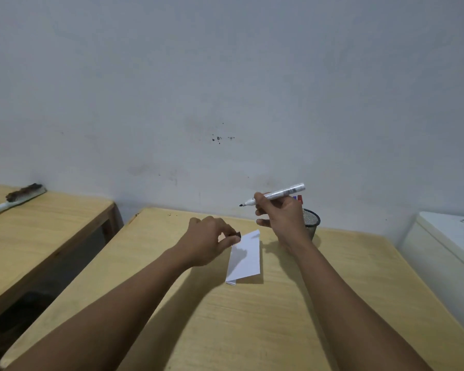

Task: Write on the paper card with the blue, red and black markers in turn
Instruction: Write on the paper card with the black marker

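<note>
A folded white paper card (245,259) lies on the wooden table (252,317), blank as far as I can see. My right hand (280,216) holds an uncapped black marker (277,194) above the card's far end, its dark tip pointing left. My left hand (212,241) pinches the marker's black cap (237,234) at the card's upper left corner. Behind my right hand stands a black mesh pen cup (311,220), with the red and blue markers (298,199) poking out of it, mostly hidden.
A second wooden table (38,236) stands to the left across a dark gap, with a white-handled brush (16,199) on it. A white cabinet (450,253) sits at the right. A grey wall runs close behind the tables.
</note>
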The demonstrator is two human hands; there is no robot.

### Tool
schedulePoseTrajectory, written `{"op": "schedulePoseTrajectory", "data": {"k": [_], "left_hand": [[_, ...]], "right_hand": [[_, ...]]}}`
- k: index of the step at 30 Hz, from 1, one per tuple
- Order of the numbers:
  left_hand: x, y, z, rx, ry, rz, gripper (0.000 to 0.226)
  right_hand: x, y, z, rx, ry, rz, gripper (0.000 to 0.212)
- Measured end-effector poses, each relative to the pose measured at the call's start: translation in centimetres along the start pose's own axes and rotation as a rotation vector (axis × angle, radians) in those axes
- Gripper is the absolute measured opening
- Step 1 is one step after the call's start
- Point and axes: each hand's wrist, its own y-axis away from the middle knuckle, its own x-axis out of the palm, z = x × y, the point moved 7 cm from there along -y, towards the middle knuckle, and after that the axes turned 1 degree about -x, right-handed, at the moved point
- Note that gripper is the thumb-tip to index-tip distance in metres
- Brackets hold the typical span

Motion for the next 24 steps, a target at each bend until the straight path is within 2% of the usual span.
{"op": "schedulePoseTrajectory", "data": {"k": [4, 10, 15, 21, 24], "left_hand": [[3.6, 0.9, -0.7, 0.179, -0.169, 0.025, 0.029], [6.7, 1.3, -0.1, 0.182, -0.163, 0.055, 0.023], [7.0, 1.7, 0.4, 0.189, -0.09, 0.012, 0.029], [7.5, 1.7, 1.4, 0.138, -0.103, 0.028, 0.04], [7.8, 1.5, 1.5, 0.134, -0.146, 0.032, 0.037]], "right_hand": [[0.8, 0.2, -2.5, 0.025, 0.054, -0.045, 0.024], [2.2, -0.5, -6.8, 0.094, 0.113, 0.087, 0.013], [1.4, -0.9, -10.7, 0.228, 0.116, 0.081, 0.01], [0.5, -0.9, -11.8, 0.18, 0.243, 0.069, 0.008], [0.2, -1.0, -11.3, 0.1, 0.356, 0.07, 0.007]]}}
